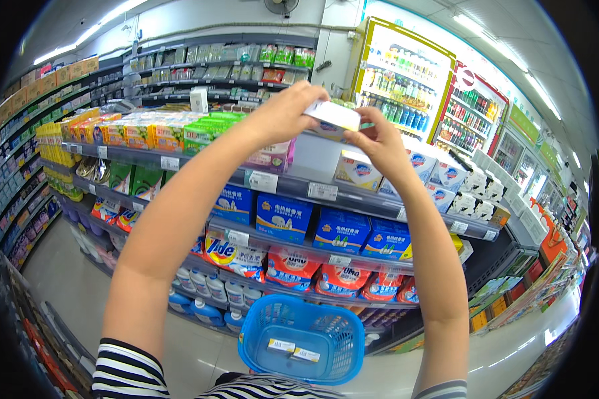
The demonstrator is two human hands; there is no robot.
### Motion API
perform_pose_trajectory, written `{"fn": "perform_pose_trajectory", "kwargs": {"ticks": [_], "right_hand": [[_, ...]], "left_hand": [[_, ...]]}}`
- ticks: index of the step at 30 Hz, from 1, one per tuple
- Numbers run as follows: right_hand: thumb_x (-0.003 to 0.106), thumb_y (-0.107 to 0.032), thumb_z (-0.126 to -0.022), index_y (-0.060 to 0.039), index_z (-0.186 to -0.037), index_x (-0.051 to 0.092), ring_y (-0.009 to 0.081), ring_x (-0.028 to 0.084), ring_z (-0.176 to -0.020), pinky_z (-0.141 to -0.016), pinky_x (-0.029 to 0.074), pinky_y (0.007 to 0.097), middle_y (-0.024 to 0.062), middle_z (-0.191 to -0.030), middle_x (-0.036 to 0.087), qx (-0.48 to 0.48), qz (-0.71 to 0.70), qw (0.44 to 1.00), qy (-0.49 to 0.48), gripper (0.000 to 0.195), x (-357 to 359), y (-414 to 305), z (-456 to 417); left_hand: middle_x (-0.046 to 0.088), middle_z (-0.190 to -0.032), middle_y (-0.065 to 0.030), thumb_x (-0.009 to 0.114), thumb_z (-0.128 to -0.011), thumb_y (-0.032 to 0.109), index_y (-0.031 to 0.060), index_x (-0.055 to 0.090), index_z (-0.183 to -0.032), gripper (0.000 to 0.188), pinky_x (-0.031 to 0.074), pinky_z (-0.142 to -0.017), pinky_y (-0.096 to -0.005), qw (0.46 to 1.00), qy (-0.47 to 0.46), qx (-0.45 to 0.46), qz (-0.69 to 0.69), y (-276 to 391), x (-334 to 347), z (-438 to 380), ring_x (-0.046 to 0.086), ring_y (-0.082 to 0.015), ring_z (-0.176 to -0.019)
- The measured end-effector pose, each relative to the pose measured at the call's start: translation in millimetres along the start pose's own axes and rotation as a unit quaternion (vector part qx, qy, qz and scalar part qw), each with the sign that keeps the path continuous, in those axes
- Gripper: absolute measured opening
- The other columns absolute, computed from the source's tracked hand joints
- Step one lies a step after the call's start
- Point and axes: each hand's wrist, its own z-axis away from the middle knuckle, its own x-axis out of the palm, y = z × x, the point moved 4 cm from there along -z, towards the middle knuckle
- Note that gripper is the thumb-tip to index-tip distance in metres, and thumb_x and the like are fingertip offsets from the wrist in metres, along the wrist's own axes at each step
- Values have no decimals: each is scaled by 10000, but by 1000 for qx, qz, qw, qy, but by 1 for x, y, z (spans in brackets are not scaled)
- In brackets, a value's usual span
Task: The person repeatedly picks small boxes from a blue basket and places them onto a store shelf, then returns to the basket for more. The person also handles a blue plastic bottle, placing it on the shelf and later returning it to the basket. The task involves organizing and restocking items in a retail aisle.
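My left hand (290, 113) and my right hand (379, 142) grip opposite ends of a small white soap box (335, 115), raised above the top shelf. A yellow and blue print shows on the side of the box. Just below my right hand stands a yellow-and-white soap box (358, 168) on the shelf. Bluish-white soap boxes (419, 162) are stacked to its right, partly behind my right forearm. Low before me is a blue plastic shopping basket (245, 331), with two small white-and-yellow boxes (281, 345) lying flat on its bottom.
The shelf edge (299, 185) carries price tags. Left on this shelf are green soap packs (212, 125) and orange boxes (140, 135). Lower shelves hold blue mosquito-repellent boxes (283, 215), Tide (233, 254) and OMO bags (290, 267). A drinks fridge (404, 75) stands behind.
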Motion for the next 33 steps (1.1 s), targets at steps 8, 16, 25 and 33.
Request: {"fn": "perform_pose_trajectory", "kwargs": {"ticks": [8,16,25,33], "right_hand": [[826,-142,-825,21,-1192,609,217,726,-894,-763,590,327,149,-1040,686,60,-18,992,-113,456,30,-32,160],[828,-116,-790,34,-1194,627,267,729,-919,-792,596,365,188,-1102,693,340,-98,893,-276,476,148,79,357],[854,-108,-751,4,-1175,645,278,730,-953,-819,593,374,192,-1130,692,462,-76,830,-302,485,231,156,523],[846,-82,-752,-9,-1186,636,283,726,-945,-822,590,363,181,-1070,697,445,-50,854,-266,488,256,171,566]], "left_hand": [[602,-1122,-169,749,-789,101,-1,579,-1212,467,484,-911,-426,987,-140,1,80,78,28,134,599,-368,-1071],[568,-1157,-161,763,-830,79,49,542,-1217,447,493,-898,-444,886,-291,-271,237,86,197,347,594,-395,-1107],[536,-1216,-170,752,-826,37,88,504,-1196,448,518,-907,-485,811,-390,-367,235,100,333,496,604,-424,-1126],[514,-1188,-183,728,-804,-27,76,483,-1169,451,518,-885,-499,825,-366,-373,215,108,364,532,602,-437,-1088]]}}
